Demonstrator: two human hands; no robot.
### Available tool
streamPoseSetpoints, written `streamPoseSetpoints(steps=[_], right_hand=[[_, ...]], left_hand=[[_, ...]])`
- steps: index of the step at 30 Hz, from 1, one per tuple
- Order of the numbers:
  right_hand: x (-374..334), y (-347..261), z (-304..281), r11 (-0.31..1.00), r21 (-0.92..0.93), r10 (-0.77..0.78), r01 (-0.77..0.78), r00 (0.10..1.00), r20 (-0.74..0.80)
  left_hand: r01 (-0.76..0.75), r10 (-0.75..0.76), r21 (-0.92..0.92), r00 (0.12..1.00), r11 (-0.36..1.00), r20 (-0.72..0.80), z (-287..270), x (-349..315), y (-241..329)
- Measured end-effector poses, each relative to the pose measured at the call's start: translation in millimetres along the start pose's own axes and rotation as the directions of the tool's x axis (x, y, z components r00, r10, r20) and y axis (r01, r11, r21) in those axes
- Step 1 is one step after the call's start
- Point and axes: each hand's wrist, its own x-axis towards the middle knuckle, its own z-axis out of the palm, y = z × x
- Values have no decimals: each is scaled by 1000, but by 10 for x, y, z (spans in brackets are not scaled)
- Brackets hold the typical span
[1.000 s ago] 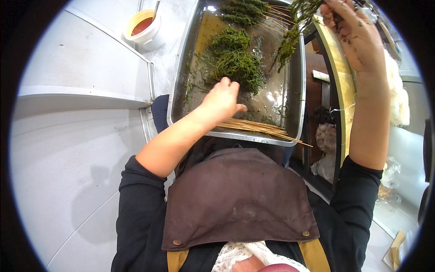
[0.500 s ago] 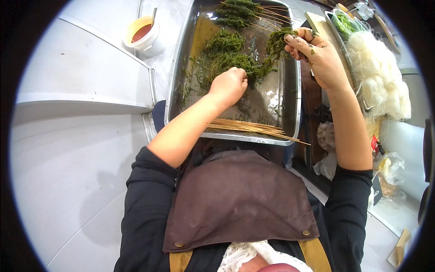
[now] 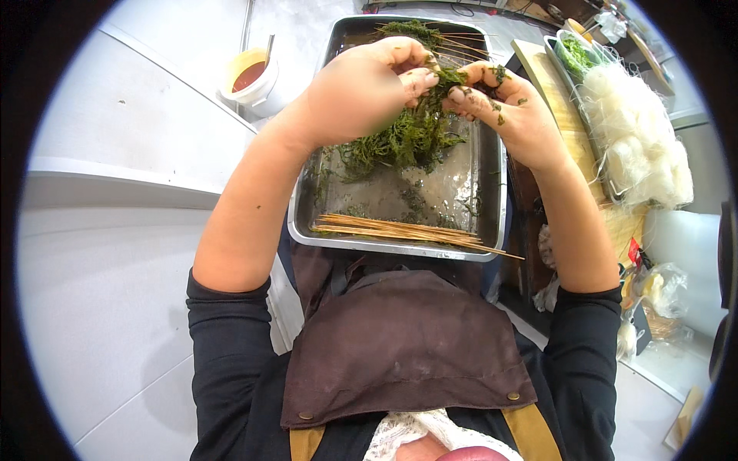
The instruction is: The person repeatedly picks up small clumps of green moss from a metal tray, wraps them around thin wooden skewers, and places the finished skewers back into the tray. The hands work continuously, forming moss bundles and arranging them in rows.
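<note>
My left hand and my right hand are close together over the far part of a metal tray. Both pinch a dark green clump of seaweed-like strands between thumb and fingers. Wet green scraps stick to my right fingers. Below my hands a larger pile of the loose green strands lies in the tray, partly covered by my left hand. Thin wooden skewers lie along the tray's near side, some tips jutting over the right rim. At the far end, more skewers reach out from green strands.
On the left stands a white bucket with reddish liquid and a handle sticking up. To the right, a wooden board lies beside a tray of white noodle-like bundles and chopped greens. Plastic bags sit at lower right.
My left hand has risen from the pile in the tray to meet my right hand. My right hand has moved slightly left and nearer. The strands are now held between both.
</note>
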Motion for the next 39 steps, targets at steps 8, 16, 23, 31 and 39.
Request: streamPoseSetpoints(steps=[8, 16, 23, 31, 39], right_hand=[[105, -88, 10, 981, -195, 2, 13, 997, 75], [318, -420, -129, 980, -158, -121, 125, 992, 35], [322, -452, 35, 902, -417, -93, 110, 994, 59], [275, -259, 29, 886, -434, -169, 164, 985, 26], [24, 315, 219, 996, 82, 1, 14, 984, -180]], left_hand=[[-11, 9, -102, 1000, 995, -13, 78, 34, 40], [-304, 345, 164, 832, 939, -434, -18, 113, 10], [-134, 167, 142, 954, 981, -250, 329, 18, -150], [-119, 135, 133, 984, 984, -120, 402, -52, -243], [4, -185, -503, 933, 864, -310, 655, -263, -594]])
